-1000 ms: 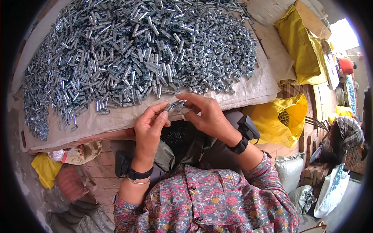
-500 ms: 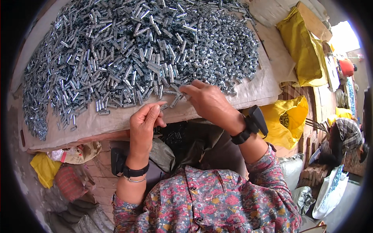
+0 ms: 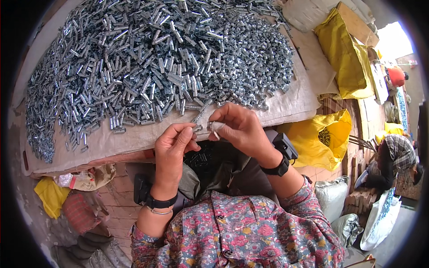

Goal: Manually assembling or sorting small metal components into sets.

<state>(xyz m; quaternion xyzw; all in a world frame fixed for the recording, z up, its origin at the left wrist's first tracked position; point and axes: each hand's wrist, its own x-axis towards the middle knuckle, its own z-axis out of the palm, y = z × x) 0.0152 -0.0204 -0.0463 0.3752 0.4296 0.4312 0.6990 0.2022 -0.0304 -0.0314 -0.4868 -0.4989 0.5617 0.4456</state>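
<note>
My left hand (image 3: 170, 144) is closed in a pinch on a slim metal tube (image 3: 197, 128), whose end sticks out toward the right. Facing it, a short gap away, my right hand (image 3: 242, 130) pinches a small metal sleeve (image 3: 209, 126); the fingers partly hide it. The thumb there seems wrapped in something pale grey. Both hands are over the table's near edge. Just beyond them lies a big heap of long metal tubes (image 3: 134, 67). To its right a heap of short metal sleeves (image 3: 254, 58) adjoins it.
Pale sheeting (image 3: 129, 139) covers the table under the heaps. More tubes lie in the dark lap cloth (image 3: 199, 157) below my hands. An open yellow sack (image 3: 308, 136) stands by my right forearm. Further right, a person in a checked top (image 3: 399, 151) bends over.
My right hand has come back from the heap's edge toward me, bringing a small sleeve close to the left hand. My left hand has shifted slightly right.
</note>
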